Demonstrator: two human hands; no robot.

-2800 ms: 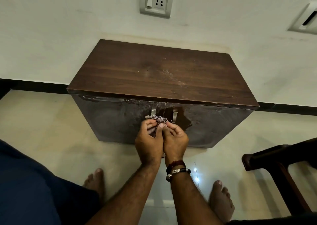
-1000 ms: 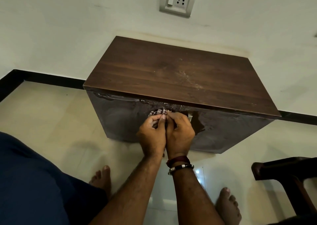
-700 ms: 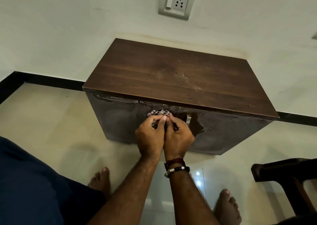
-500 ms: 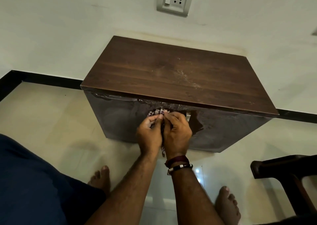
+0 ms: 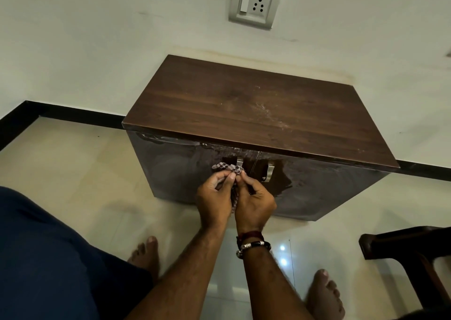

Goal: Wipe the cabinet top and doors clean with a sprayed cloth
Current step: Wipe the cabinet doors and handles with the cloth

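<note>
Pinching the checked cloth [image 5: 228,169] between them, the left hand [image 5: 214,203] and right hand [image 5: 253,205] are working at the left door handle [image 5: 239,164]; beyond, at twelve o'clock, the cabinet top [image 5: 258,110] is showing smears, likely awaiting wiping.

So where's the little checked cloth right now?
In the head view, the checked cloth is pinched between the left hand and right hand, against the left door handle on the cabinet front.
</note>
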